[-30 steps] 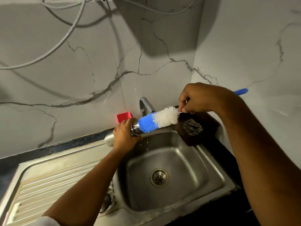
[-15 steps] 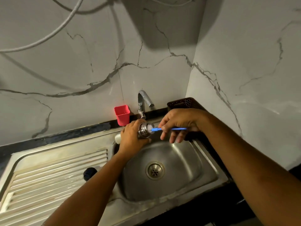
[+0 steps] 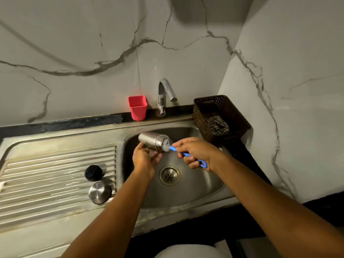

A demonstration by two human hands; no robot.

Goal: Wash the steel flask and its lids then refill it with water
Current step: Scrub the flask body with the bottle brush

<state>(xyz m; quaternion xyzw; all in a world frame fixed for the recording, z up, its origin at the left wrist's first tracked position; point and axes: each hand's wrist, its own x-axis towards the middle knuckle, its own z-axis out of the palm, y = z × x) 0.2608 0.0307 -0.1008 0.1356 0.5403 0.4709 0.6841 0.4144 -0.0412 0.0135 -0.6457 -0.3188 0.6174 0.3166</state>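
Fig.: 1 steel flask [image 3: 152, 141], 2 lids, 1 brush [image 3: 186, 154], 2 hands. Flask is lying horizontal in the air over the sink's [image 3: 204, 187] back-L part, mouth facing R. Its body is showing brushed steel w/ a ribbed neck, white bristles filling the mouth. L hand [image 3: 146, 161] is cradling it from below, thumb & fingers loosely curled. R hand [image 3: 197, 155] is gripping the blue brush handle, fingers wrapped round. Black lid [image 3: 93, 172] & steel lid [image 3: 100, 192] are sitting near the drainboard's R edge, just apart. Both hands are working above the drain [image 3: 169, 175], apart from the basin walls. 1 red cup [image 3: 137, 108] & 1 tap [image 3: 164, 94] are standing at the back edge, and 1 brown basket [image 3: 219, 118] is occupying the back-R corner.
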